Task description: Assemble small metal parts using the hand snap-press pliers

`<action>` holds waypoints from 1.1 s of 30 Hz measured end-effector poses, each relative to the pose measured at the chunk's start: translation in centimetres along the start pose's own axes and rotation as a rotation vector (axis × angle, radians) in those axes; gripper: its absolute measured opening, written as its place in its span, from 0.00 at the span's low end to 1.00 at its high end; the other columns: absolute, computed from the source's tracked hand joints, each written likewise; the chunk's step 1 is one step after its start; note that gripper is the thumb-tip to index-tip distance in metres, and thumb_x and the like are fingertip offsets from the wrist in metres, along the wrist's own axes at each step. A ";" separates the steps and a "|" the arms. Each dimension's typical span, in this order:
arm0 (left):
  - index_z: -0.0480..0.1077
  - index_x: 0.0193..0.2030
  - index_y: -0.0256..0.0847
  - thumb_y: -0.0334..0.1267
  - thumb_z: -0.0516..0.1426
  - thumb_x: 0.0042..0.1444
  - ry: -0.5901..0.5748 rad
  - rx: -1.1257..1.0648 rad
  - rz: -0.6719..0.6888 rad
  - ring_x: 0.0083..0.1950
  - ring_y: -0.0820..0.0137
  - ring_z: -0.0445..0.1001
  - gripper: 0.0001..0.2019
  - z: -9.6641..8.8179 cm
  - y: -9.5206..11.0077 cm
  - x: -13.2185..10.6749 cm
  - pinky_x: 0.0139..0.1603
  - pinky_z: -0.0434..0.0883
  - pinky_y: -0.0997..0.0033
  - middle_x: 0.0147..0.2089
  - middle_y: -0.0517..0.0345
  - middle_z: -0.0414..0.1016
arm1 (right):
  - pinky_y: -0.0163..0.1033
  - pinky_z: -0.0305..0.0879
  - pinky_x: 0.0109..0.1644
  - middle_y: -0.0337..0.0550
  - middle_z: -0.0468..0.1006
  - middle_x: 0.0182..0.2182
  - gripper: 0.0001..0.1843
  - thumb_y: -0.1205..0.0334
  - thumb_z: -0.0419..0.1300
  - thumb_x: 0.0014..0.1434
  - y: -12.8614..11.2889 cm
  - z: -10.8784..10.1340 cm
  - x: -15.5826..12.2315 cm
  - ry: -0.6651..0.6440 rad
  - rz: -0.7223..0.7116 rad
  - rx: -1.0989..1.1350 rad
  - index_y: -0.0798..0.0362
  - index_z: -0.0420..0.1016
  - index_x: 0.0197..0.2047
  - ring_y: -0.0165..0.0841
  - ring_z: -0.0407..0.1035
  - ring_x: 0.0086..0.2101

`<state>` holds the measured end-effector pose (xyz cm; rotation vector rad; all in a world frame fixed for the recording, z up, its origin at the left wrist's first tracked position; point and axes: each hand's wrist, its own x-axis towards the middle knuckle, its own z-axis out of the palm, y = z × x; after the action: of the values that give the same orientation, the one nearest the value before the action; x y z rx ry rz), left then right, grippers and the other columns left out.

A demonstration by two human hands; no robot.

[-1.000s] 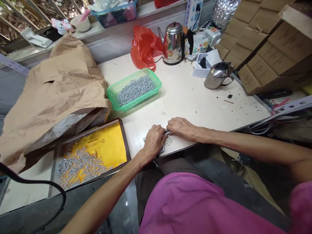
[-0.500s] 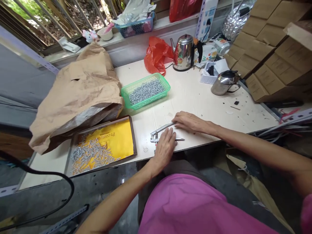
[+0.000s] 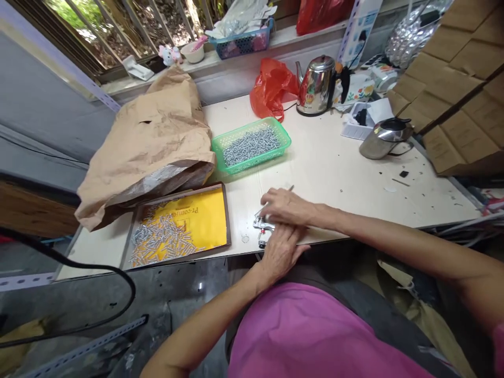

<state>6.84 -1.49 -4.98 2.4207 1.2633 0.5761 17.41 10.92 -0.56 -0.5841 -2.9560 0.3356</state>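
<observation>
A silver metal hand tool with a hinged lever and a small red part lies near the table's front edge, mostly covered by my hands. My left hand is closed over its lower part, thumb sticking out to the right and fingertips hidden. Bent over the upper lever is my right hand, which overlaps the left fingers; the lever's thin end shows behind it. Left of the tool, a shallow tray with a yellow lining holds many small metal pins. Farther back, a green plastic basket holds more of them.
A large brown paper bag slumps behind the tray. Toward the back are a red plastic bag, a steel kettle and a white box. At the right stand a steel pot and cardboard boxes.
My right hand has moved left along the lever and now overlaps my left hand. The left thumb has come into sight. The view has shifted, moving the table items rightward in it.
</observation>
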 end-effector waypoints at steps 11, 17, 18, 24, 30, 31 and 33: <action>0.72 0.42 0.38 0.34 0.52 0.62 0.212 0.165 -0.088 0.38 0.69 0.72 0.08 -7.9 -1.5 -9.1 0.41 0.71 0.68 0.35 0.53 0.76 | 0.45 0.55 0.40 0.46 0.72 0.36 0.02 0.67 0.58 0.58 -4.1 4.7 2.0 0.027 -0.329 0.016 0.53 0.71 0.32 0.39 0.63 0.40; 0.75 0.39 0.38 0.37 0.50 0.63 0.415 0.515 -0.867 0.44 0.63 0.71 0.12 -15.8 -12.1 -12.1 0.47 0.67 0.64 0.39 0.49 0.75 | 0.42 0.58 0.38 0.44 0.72 0.32 0.09 0.69 0.49 0.64 -3.9 3.2 2.2 0.283 -0.227 0.158 0.53 0.68 0.35 0.35 0.64 0.33; 0.75 0.40 0.37 0.37 0.50 0.63 0.395 0.549 -0.964 0.45 0.62 0.71 0.13 -16.7 -13.7 -12.3 0.47 0.66 0.64 0.40 0.48 0.76 | 0.41 0.59 0.38 0.44 0.72 0.31 0.08 0.68 0.49 0.64 -3.5 2.2 2.5 0.354 -0.184 0.193 0.53 0.67 0.36 0.35 0.65 0.33; 0.77 0.39 0.34 0.42 0.51 0.62 0.262 0.603 -1.189 0.46 0.61 0.74 0.16 -19.1 -18.7 -11.8 0.45 0.65 0.67 0.42 0.43 0.77 | 0.42 0.64 0.35 0.44 0.72 0.30 0.07 0.60 0.52 0.63 3.2 -4.3 7.0 0.667 0.104 0.217 0.51 0.68 0.34 0.37 0.68 0.31; 0.78 0.39 0.34 0.40 0.55 0.58 0.106 0.636 -1.173 0.48 0.58 0.74 0.13 -18.9 -19.8 -10.9 0.43 0.67 0.68 0.42 0.41 0.78 | 0.47 0.69 0.39 0.53 0.72 0.45 0.19 0.53 0.53 0.63 7.5 -4.4 8.0 0.593 0.220 0.104 0.55 0.68 0.53 0.40 0.71 0.35; 0.78 0.40 0.34 0.39 0.55 0.58 0.089 0.633 -1.167 0.48 0.58 0.75 0.13 -18.9 -19.8 -10.8 0.43 0.67 0.68 0.42 0.41 0.78 | 0.47 0.69 0.40 0.52 0.72 0.45 0.20 0.53 0.53 0.63 7.0 -3.9 7.2 0.565 0.204 0.099 0.55 0.68 0.54 0.40 0.71 0.35; 0.77 0.42 0.34 0.37 0.53 0.59 0.050 0.635 -1.154 0.48 0.58 0.75 0.13 -19.0 -19.8 -10.7 0.43 0.67 0.67 0.43 0.40 0.78 | 0.46 0.69 0.40 0.51 0.73 0.44 0.19 0.53 0.51 0.65 5.2 -2.8 5.2 0.500 0.167 0.112 0.54 0.69 0.53 0.39 0.71 0.36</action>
<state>-21.96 2.58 -0.26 1.5328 2.7737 -0.1415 14.96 18.18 1.24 -0.7720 -2.4026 0.3120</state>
